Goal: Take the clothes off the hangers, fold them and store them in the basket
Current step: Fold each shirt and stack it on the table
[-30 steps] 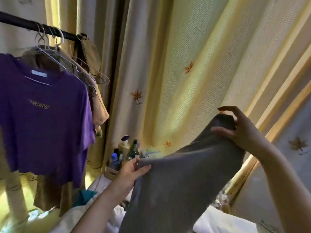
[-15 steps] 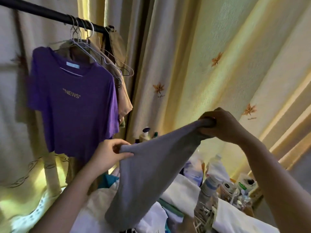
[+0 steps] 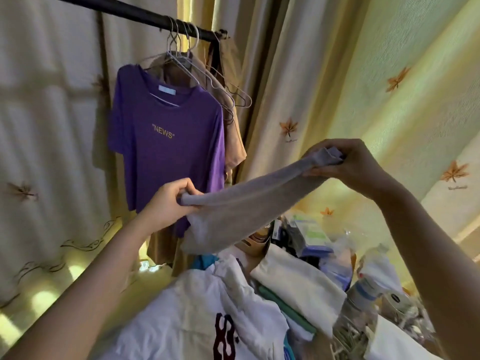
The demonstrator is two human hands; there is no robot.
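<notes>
I hold a grey garment (image 3: 241, 211) stretched in the air between both hands. My left hand (image 3: 168, 203) pinches its lower left corner. My right hand (image 3: 348, 165) grips the bunched upper right end. The cloth sags below into a folded flap. Behind it a purple T-shirt (image 3: 168, 141) printed "NEWS" hangs on a wire hanger from a black rail (image 3: 135, 11). Tan clothes (image 3: 231, 131) hang behind the purple shirt, with bare wire hangers (image 3: 233, 92) beside them. Below lie white clothes (image 3: 202, 307), one with a dark red number. No basket can be made out.
Yellow curtains (image 3: 350, 87) with leaf prints fill the background. At the lower right stand plastic bottles (image 3: 368, 279), boxes (image 3: 309, 229) and small clutter. A cream folded cloth (image 3: 298, 281) and green cloth lie on the pile.
The view dropped and swung, bringing the rail further right. My hands drew the grey garment into a narrower, flatter band, and my right hand now bunches its end.
</notes>
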